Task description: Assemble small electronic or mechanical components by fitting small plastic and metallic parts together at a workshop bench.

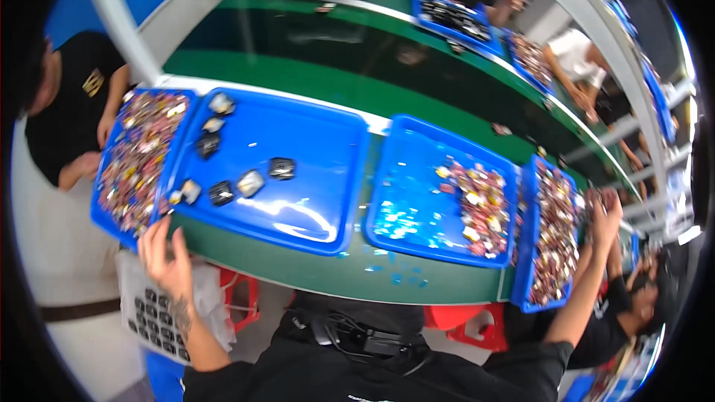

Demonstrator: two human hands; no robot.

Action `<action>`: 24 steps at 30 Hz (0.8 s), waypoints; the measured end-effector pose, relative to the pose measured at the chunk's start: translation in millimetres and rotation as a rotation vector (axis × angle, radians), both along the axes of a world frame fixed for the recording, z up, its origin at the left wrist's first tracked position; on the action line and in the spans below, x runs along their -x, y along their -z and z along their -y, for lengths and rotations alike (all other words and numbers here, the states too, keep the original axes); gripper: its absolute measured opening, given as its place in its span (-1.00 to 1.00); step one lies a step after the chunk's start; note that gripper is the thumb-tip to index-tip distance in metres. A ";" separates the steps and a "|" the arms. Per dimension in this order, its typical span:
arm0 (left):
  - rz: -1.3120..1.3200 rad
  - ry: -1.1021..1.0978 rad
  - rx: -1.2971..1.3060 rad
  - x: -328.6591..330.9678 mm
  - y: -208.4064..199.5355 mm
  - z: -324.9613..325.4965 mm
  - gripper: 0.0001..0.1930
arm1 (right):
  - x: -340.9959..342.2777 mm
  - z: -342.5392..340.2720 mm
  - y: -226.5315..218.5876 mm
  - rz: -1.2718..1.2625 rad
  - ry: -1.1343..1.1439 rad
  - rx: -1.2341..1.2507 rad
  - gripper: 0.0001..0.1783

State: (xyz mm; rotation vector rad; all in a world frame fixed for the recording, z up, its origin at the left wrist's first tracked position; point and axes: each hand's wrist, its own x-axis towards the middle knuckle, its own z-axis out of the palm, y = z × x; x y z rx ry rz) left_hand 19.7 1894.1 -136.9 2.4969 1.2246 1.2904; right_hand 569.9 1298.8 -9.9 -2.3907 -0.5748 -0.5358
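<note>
My left hand (168,257) is open, its fingers spread beside the near corner of a blue tray (119,229) heaped with small multicoloured wrapped pieces (141,156). I cannot tell whether the fingertips touch the rim. To its right, a wide blue tray (305,149) holds several black and pale wrapped pieces (281,169). My right hand (607,216) is at the outer side of another blue tray (526,279), full of small reddish and gold wrapped pieces (555,246). Its fingers are bent and blurred, so any hold is unclear.
Between them, a blue tray (417,152) has a pile of pieces (484,212) at its right and shiny blue bits at its left. A green belt (328,67) runs behind. Red stools (477,327) and a box of black pieces (158,320) stand below. Several people work nearby.
</note>
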 end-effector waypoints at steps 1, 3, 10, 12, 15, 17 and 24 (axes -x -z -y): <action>-0.010 -0.034 -0.006 12.6 -10.5 10.5 -0.79 | 22.3 -56.7 -10.3 -0.104 0.021 -0.041 -0.78; 0.061 -0.050 -0.026 32.6 6.2 20.1 -0.81 | 32.0 -89.0 -19.0 0.009 -0.072 -0.017 -0.80; 0.135 -0.168 0.147 68.3 44.0 40.7 -0.87 | 68.0 -100.1 33.0 -0.516 -0.371 -0.042 -0.67; -0.032 -0.318 0.199 115.7 45.5 39.8 -0.85 | 69.9 -135.9 63.0 -0.517 -0.381 0.106 -0.69; -0.214 -0.567 0.369 213.3 66.4 46.3 -0.66 | 76.7 -180.4 94.0 -0.224 -0.591 0.365 -0.48; -0.307 -0.752 0.458 262.9 96.1 46.4 -0.46 | 96.8 -214.1 72.3 -0.422 -0.537 0.427 -0.40; -0.366 -0.802 0.763 263.9 148.9 29.5 -0.19 | 77.4 -183.0 58.4 -0.124 -0.565 0.597 -0.39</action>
